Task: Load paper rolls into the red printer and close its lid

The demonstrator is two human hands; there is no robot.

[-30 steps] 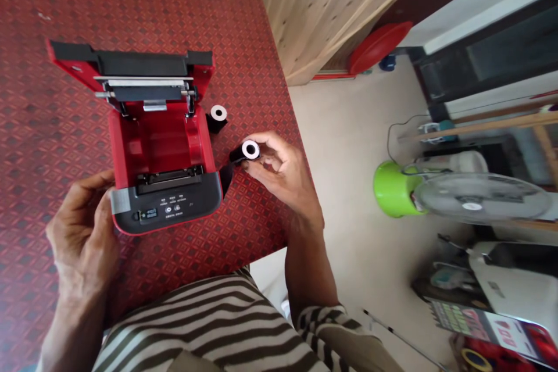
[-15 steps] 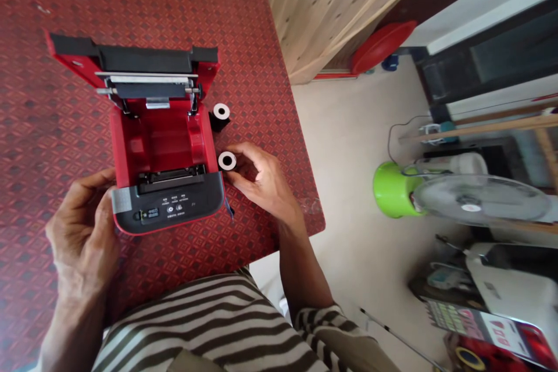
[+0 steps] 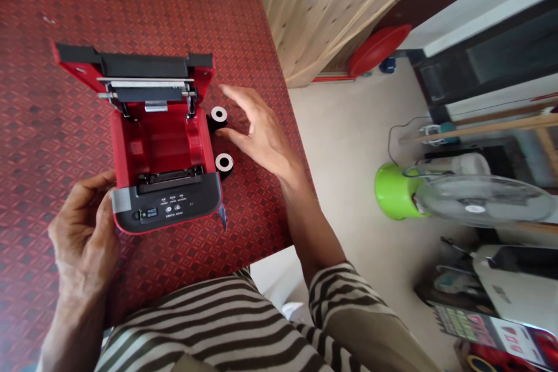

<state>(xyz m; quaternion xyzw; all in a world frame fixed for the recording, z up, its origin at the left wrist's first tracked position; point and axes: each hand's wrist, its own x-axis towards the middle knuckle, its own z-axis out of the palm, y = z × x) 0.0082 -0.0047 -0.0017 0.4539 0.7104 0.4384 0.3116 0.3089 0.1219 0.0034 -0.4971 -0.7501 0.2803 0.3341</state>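
Note:
A red and black label printer [image 3: 168, 189] stands on the table with its lid [image 3: 139, 70] raised and its red inner bay exposed. My left hand [image 3: 85, 226] grips the printer's front left corner, thumb on top and fingers along the side. To the right of the printer stand two small rolls with white ring-shaped ends and dark sides, a far roll [image 3: 218, 115] and a near roll [image 3: 224, 163]. My right hand [image 3: 261, 133] is beside the far roll, thumb and fingers spread apart, holding nothing. Whether it touches that roll I cannot tell.
The table [image 3: 244, 232] has a red patterned cover, and its right edge runs just beyond my right hand. A wood-panelled surface [image 3: 300, 0] borders the far right. On the floor side are a green bucket [image 3: 394, 192], a fan [image 3: 479, 200] and a red basin [image 3: 379, 49].
My right hand has let go of the near roll and moved away toward the far roll, its fingers spreading. The near roll stays beside the printer. My left hand keeps its grip.

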